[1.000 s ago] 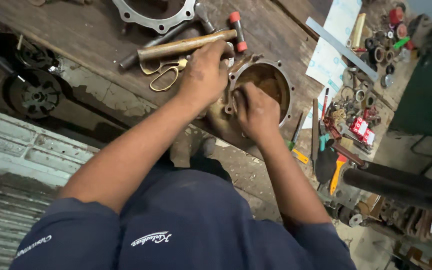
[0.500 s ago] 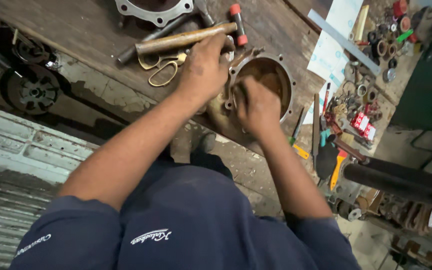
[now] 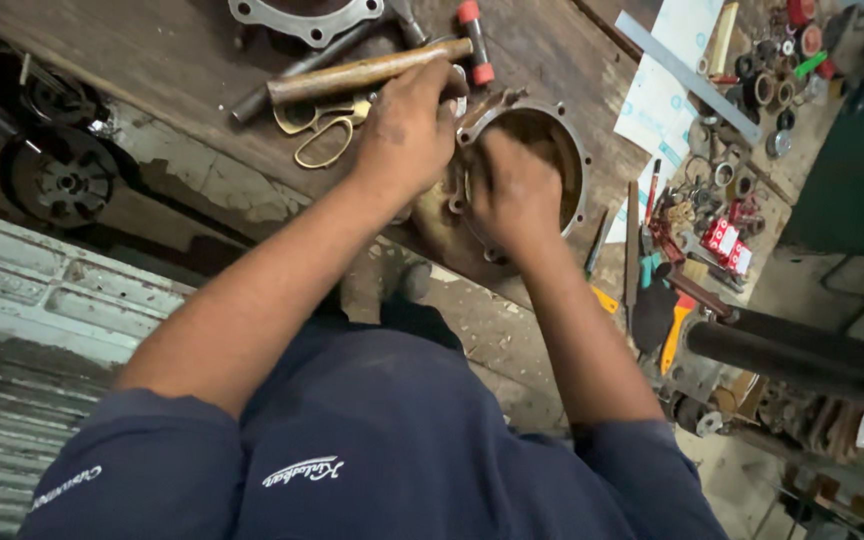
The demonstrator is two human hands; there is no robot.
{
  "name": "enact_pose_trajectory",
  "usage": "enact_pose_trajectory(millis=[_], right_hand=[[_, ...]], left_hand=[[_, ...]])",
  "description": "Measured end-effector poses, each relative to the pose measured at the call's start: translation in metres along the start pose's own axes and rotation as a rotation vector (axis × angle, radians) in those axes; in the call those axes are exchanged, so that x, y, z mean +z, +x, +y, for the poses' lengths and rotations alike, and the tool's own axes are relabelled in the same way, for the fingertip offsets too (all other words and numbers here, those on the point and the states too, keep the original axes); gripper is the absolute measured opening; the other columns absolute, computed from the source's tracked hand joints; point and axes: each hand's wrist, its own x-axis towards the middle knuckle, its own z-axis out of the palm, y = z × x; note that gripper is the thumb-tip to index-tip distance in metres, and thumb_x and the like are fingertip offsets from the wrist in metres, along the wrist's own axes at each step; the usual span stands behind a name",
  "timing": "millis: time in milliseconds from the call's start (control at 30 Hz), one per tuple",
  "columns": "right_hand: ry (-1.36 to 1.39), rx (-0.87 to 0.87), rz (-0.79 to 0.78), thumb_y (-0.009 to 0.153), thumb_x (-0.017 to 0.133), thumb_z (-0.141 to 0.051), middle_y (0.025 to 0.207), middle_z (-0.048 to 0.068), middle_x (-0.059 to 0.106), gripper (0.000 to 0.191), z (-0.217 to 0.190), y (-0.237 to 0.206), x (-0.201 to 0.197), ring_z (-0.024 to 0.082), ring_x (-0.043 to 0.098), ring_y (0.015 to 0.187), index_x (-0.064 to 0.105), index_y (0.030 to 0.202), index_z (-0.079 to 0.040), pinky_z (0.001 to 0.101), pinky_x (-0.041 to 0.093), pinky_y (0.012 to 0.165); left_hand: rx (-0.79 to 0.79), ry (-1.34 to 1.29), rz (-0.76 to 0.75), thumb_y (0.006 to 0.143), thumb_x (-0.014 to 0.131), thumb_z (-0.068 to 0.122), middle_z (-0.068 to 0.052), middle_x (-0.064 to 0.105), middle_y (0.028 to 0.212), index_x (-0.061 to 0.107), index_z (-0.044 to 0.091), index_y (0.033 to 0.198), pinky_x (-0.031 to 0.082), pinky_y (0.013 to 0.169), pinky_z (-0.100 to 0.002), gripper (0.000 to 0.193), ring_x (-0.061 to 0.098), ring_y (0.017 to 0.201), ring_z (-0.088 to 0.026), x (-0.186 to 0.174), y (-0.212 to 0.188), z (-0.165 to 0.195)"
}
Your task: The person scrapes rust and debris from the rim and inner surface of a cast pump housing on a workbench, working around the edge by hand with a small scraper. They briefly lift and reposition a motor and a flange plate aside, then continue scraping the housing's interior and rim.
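A view from above, looking down a person's dark blue shirt and two bare forearms toward a worn wooden workbench [image 3: 182, 60] that fills the upper half of the frame.

At upper centre, on the bench's near edge, sits a round metal housing [image 3: 562, 150], rusty brown inside, with a bolt-hole flange around its rim. The right hand [image 3: 515, 192] is pressed down into the housing's opening, fingers curled into a loose fist; whatever they grip is hidden. The left hand [image 3: 412, 128] lies just left of it, palm down, clasping the housing's outer left rim, fingers bent over the edge.

Touching the left hand's far side is a wooden-handled hammer [image 3: 362, 72], lying across the bench. Just below the handle, left of the hand, lie brass-coloured scissors [image 3: 320, 135]. At the top edge rests a grey flanged metal ring [image 3: 302, 15].

To the right of the housing, well apart from the hands, lie a white sheet of paper [image 3: 667, 95], a metal ruler [image 3: 687, 75], and a clutter of small parts and tools [image 3: 722, 215]. A dark pipe [image 3: 802, 350] crosses the lower right.
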Motion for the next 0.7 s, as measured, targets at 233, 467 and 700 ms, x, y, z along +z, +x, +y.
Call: enact_pose_trajectory(millis=[233, 467, 700], right_hand=[[0.027, 0.052, -0.022, 0.101, 0.065, -0.017, 0.096, 0.018, 0.070, 0.011, -0.0016, -0.0002, -0.0016, 0.041, 0.068, 0.088, 0.064, 0.109, -0.009, 0.0520, 0.051, 0.073], [-0.008, 0.067, 0.006, 0.093, 0.066, -0.017, 0.093, 0.020, 0.069, 0.017, 0.0038, 0.0050, 0.0003, 0.043, 0.067, 0.087, 0.063, 0.108, -0.008, 0.0529, 0.052, 0.073], [0.034, 0.022, 0.029, 0.101, 0.066, -0.018, 0.094, 0.018, 0.070, 0.013, 0.0033, -0.0035, 0.0021, 0.040, 0.068, 0.087, 0.064, 0.111, -0.010, 0.0514, 0.052, 0.074]], left_hand=[[-0.017, -0.023, 0.000, 0.087, 0.065, -0.003, -0.023, 0.068, 0.106, 0.062, 0.000, 0.115, 0.051, 0.090, -0.052, 0.028, 0.065, 0.103, -0.045, -0.0011, 0.0017, 0.0018], [-0.009, -0.054, -0.007, 0.086, 0.063, -0.004, -0.023, 0.068, 0.107, 0.061, -0.002, 0.119, 0.051, 0.090, -0.052, 0.034, 0.064, 0.103, -0.045, -0.0009, 0.0005, 0.0047], [0.021, 0.001, 0.000, 0.084, 0.061, -0.006, -0.022, 0.069, 0.107, 0.062, 0.000, 0.110, 0.052, 0.094, -0.050, 0.027, 0.066, 0.104, -0.043, 0.0014, 0.0014, -0.0038]])
